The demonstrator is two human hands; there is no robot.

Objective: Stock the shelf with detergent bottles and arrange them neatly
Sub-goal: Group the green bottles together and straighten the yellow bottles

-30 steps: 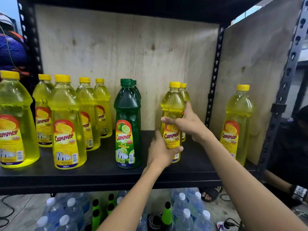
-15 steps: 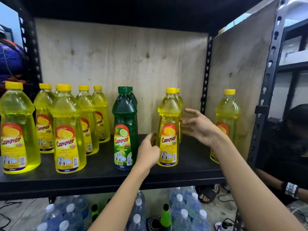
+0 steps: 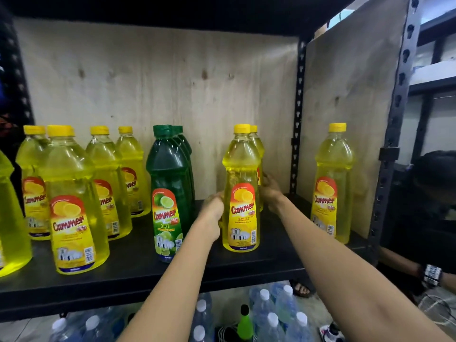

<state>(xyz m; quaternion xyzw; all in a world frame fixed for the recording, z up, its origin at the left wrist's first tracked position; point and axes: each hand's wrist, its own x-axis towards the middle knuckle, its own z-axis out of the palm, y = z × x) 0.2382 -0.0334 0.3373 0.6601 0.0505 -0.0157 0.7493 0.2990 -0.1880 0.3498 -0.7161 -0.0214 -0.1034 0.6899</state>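
A yellow lemon detergent bottle [image 3: 241, 193] stands upright near the front of the black shelf [image 3: 138, 270]. My left hand [image 3: 212, 209] presses its curled fingers against this bottle's left side. A second yellow bottle [image 3: 256, 154] stands right behind it. My right hand [image 3: 270, 191] wraps that rear bottle's right side, its fingertips hidden behind the front bottle. To the left is a row of green lime bottles [image 3: 167, 193]. Several more yellow bottles [image 3: 71, 206] fill the left end. One yellow bottle [image 3: 333, 181] stands alone at the right end.
Plywood panels close the shelf's back and right side, and a perforated black post [image 3: 394, 144] marks its front right corner. Water bottles [image 3: 271, 317] stand on the floor below. A person in black [image 3: 431, 198] crouches to the right of the rack.
My right hand, open beside the pair of bottles half a second ago, has closed in on the rear one. My left hand has come up against the front bottle's side.
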